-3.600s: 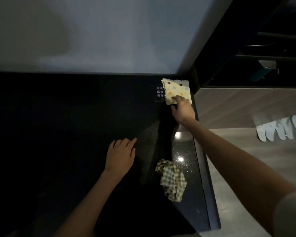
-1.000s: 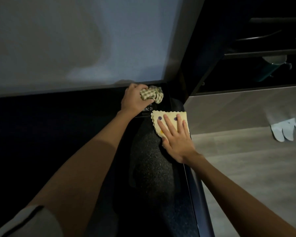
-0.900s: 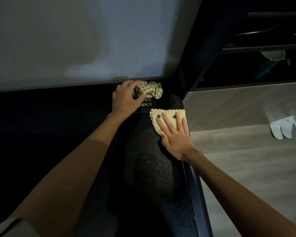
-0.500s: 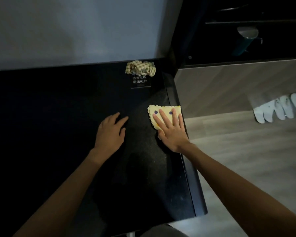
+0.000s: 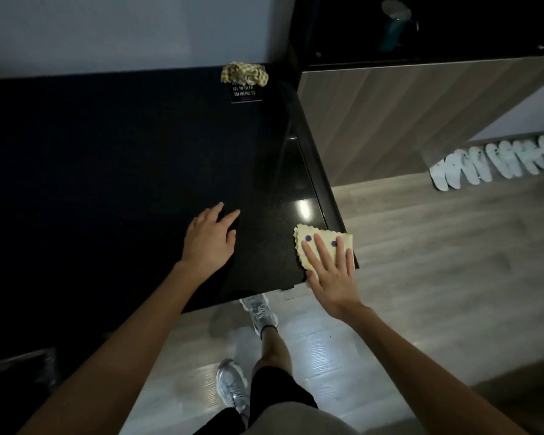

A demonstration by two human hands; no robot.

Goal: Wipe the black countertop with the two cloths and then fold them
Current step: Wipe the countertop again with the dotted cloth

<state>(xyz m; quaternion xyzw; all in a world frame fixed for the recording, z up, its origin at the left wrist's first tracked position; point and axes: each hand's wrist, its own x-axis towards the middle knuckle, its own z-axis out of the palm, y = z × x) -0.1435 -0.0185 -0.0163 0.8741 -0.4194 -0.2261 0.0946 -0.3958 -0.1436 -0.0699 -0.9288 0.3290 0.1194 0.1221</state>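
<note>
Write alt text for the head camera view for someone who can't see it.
A person's right hand presses a dotted yellow cloth flat at the near right corner of a black countertop. The left hand lies open on the counter, and a crumpled checked cloth sits at the far edge.

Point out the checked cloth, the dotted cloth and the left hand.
checked cloth point(image 5: 244, 73): head view, middle of crumpled bundle.
dotted cloth point(image 5: 307, 232): head view, bare upper-left part.
left hand point(image 5: 209, 240): head view, back of hand.
</note>
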